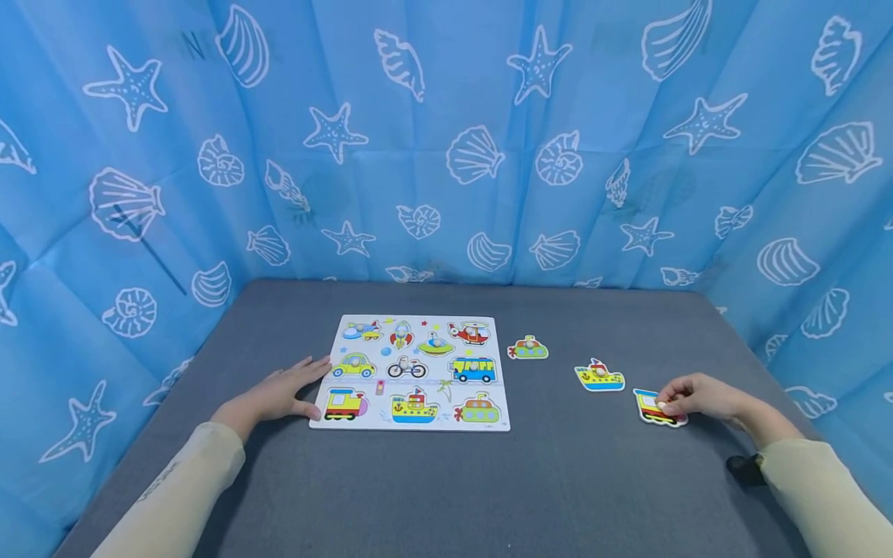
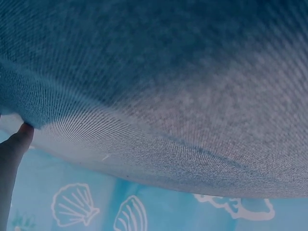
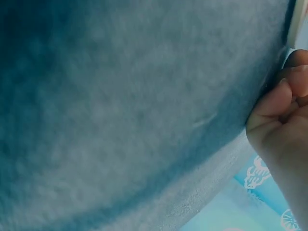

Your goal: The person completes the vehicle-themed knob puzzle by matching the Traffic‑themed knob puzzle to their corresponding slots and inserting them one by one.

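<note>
A white puzzle board (image 1: 412, 375) with vehicle pictures lies left of the middle of the table. My left hand (image 1: 282, 391) rests at its left edge, fingers spread and touching the rim; one finger (image 2: 19, 139) shows in the left wrist view. At the right, my right hand (image 1: 701, 399) pinches the knob of a train puzzle piece (image 1: 647, 404) between thumb and fingers. Whether that piece touches the table I cannot tell. A boat piece (image 1: 598, 377) lies just left of it, and a submarine piece (image 1: 528, 349) lies close to the board's right edge.
Grey cloth covers the table (image 1: 446, 488). A blue curtain (image 1: 432, 101) with white shells and starfish hangs round the back and sides. Knobbed pieces such as the bus (image 1: 474, 370) and car (image 1: 353, 366) sit in the board. A dark object (image 1: 745, 470) is at the right wrist.
</note>
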Motion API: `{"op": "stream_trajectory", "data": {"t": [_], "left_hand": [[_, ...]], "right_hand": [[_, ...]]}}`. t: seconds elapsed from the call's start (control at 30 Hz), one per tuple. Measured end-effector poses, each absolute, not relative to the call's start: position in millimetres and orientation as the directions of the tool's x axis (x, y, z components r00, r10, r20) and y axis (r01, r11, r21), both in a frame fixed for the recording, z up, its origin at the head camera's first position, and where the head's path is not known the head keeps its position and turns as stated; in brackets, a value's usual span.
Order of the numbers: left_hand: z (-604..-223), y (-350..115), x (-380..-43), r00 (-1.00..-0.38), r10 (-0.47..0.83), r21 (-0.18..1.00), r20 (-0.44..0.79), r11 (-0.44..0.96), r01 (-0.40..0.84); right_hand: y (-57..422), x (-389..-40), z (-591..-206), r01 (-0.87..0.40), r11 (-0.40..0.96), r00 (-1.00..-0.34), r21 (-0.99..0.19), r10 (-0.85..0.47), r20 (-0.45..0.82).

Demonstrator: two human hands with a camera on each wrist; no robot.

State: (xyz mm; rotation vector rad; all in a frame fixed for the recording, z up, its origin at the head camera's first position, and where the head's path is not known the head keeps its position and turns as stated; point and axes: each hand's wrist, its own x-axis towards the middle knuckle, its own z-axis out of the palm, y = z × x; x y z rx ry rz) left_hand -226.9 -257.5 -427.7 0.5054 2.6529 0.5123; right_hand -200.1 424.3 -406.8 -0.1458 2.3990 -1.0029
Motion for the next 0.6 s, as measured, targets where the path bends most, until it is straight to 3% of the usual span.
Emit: {"op": "stream_trajectory", "data": {"t": [0.3,0.6], "left_hand": [[-430.6,-257.4,-227.0,-0.858,0.423,0.409,-0.292,0.866,0.288],[-432.6,-259.0,-228.2,-0.865,0.399,0.405,-0.304,0.876,0.262]], "right_hand": [[415.9,-193.4,-403.8,0.129,0.710,-0.892,-0.692,-0.221,-0.393],[396.8,-190.3,-396.9,0.125,0.678,-0.897,-0.724,-0.235,-0.375]]}}
